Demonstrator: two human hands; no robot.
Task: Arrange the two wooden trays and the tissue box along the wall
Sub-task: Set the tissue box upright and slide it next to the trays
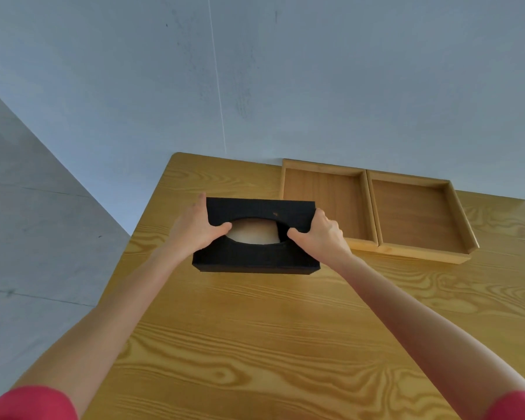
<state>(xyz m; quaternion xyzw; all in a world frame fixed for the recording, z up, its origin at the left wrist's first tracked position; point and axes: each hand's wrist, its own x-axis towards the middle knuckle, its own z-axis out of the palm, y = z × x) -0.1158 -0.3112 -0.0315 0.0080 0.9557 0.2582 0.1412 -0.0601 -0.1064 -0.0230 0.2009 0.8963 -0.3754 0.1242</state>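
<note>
Left hand (194, 228) and right hand (322, 234) grip black tissue box (256, 256) at its short ends, fingers clenched on it, thumbs at oval opening. Box over wooden bench (255, 344), left of two wooden trays (328, 204) (419, 219) set touching side by side against wall (315, 86).

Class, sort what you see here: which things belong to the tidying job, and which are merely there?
Belongs to the job:
- black rectangular tissue box, held by left hand and right hand
- left wooden tray
- right wooden tray
- pale grey wall

Merely there:
- yellow pine-grain table
- red sleeves
</note>
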